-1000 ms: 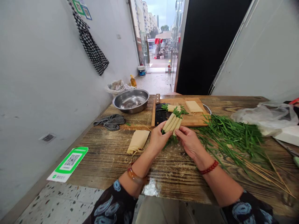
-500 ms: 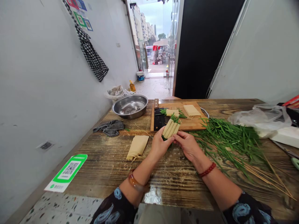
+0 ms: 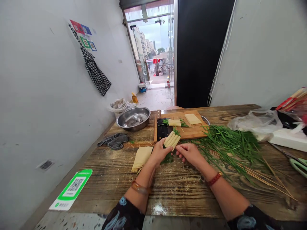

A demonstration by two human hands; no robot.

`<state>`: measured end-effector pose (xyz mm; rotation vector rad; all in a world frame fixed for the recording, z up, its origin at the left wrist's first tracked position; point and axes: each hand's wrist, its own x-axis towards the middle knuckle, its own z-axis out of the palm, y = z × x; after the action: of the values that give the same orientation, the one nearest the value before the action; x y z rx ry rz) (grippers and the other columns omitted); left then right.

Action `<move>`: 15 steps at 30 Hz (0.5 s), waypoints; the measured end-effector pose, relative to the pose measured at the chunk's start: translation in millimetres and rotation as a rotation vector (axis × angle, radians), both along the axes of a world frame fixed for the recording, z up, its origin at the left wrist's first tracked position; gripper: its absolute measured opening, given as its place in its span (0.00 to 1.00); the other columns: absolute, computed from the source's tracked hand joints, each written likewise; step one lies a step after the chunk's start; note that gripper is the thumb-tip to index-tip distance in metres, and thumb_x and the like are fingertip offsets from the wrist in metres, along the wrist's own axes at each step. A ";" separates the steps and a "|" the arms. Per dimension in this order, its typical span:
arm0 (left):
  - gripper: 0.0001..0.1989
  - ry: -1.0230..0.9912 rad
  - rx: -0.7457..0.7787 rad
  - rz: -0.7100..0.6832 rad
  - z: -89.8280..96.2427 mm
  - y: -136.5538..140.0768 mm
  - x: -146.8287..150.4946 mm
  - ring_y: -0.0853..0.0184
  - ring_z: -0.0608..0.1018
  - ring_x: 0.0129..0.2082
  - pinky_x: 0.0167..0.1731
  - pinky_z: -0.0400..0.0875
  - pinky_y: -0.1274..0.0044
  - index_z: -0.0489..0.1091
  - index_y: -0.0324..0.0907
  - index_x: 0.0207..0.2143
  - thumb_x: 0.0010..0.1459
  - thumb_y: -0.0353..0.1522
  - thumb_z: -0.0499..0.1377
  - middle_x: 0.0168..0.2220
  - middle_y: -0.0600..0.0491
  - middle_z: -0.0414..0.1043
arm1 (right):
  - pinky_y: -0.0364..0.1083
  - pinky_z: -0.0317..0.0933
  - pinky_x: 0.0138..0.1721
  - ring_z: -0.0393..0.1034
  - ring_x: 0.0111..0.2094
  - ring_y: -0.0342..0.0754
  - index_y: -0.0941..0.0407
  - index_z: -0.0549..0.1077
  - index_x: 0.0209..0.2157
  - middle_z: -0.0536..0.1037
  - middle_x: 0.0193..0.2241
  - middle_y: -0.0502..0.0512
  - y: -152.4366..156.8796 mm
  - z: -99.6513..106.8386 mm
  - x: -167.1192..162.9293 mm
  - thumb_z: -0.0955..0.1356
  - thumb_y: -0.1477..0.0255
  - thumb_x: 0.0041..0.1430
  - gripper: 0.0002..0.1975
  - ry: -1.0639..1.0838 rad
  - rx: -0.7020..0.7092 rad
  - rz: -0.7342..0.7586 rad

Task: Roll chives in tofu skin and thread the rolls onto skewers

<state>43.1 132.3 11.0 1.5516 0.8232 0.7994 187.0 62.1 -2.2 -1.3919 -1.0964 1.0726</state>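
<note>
My left hand (image 3: 159,152) is closed around several tofu-skin rolls (image 3: 172,140) lying side by side, with green chives sticking out of their ends. Just right of them, the fingers of my right hand (image 3: 191,155) are pinched together; what they hold, if anything, is too small to make out. Beyond my hands, more filled rolls (image 3: 174,122) rest on the wooden cutting board (image 3: 189,133), near a stack of tofu-skin sheets (image 3: 193,119). Another folded stack of tofu skin (image 3: 141,157) lies on the table beside my left forearm.
Loose chives (image 3: 232,139) and thin wooden skewers (image 3: 261,176) spread over the table's right side. A cleaver (image 3: 163,129) lies on the board's left. A steel basin (image 3: 133,118) and grey cloth (image 3: 114,141) are at left; scissors (image 3: 297,164) and a plastic bag (image 3: 257,123) at right.
My right hand has drawn slightly away from the rolls, leaving a small gap. My left hand still holds them. The camera view has tilted up and turned slightly right.
</note>
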 end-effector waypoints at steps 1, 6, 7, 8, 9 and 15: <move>0.24 0.004 -0.013 -0.018 1.6 -0.7 -1.3 0.71 0.72 0.28 0.24 0.71 0.80 0.68 0.35 0.47 0.45 0.29 0.63 0.38 0.49 0.73 | 0.38 0.57 0.14 0.62 0.15 0.38 0.59 0.75 0.25 0.73 0.18 0.49 -7.6 3.9 3.7 0.67 0.58 0.54 0.18 -0.071 0.013 0.006; 0.26 0.109 -0.060 -0.281 3.2 -11.4 0.6 0.70 0.72 0.29 0.26 0.70 0.79 0.68 0.36 0.49 0.44 0.30 0.64 0.38 0.50 0.73 | 0.47 0.68 0.39 0.73 0.37 0.48 0.56 0.76 0.40 0.78 0.36 0.57 -48.1 31.3 30.6 0.63 0.65 0.61 0.13 -0.580 0.383 -0.072; 0.26 0.157 -0.032 -0.347 2.9 -13.7 1.9 0.70 0.72 0.29 0.27 0.70 0.79 0.69 0.36 0.48 0.44 0.30 0.64 0.37 0.51 0.73 | 0.49 0.66 0.45 0.72 0.43 0.50 0.55 0.75 0.45 0.77 0.41 0.58 -53.0 34.5 35.1 0.63 0.67 0.62 0.14 -0.685 0.442 -0.041; 0.25 0.208 0.016 -0.396 2.6 -15.6 3.0 0.69 0.72 0.30 0.28 0.69 0.79 0.70 0.35 0.47 0.44 0.30 0.63 0.36 0.52 0.73 | 0.51 0.64 0.49 0.69 0.47 0.51 0.55 0.73 0.49 0.75 0.46 0.59 -56.2 35.4 38.5 0.64 0.68 0.61 0.15 -0.775 0.484 0.006; 0.23 0.260 0.071 -0.430 2.6 -17.1 3.7 0.69 0.72 0.30 0.30 0.69 0.79 0.71 0.35 0.46 0.44 0.30 0.63 0.35 0.52 0.74 | 0.53 0.62 0.52 0.67 0.51 0.52 0.54 0.70 0.52 0.73 0.50 0.60 -57.7 33.9 40.7 0.65 0.68 0.61 0.18 -0.852 0.507 0.065; 0.22 0.432 0.296 -0.485 7.5 -19.5 1.2 0.67 0.72 0.33 0.34 0.66 0.79 0.72 0.36 0.46 0.45 0.32 0.62 0.35 0.53 0.75 | 0.56 0.59 0.55 0.64 0.54 0.55 0.57 0.65 0.57 0.70 0.53 0.64 -53.3 -0.7 39.6 0.67 0.65 0.59 0.25 -1.010 0.499 0.222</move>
<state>44.3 112.8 18.5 2.1239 0.6018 0.2350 226.6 8.8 -2.9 -1.4069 -2.1011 0.1173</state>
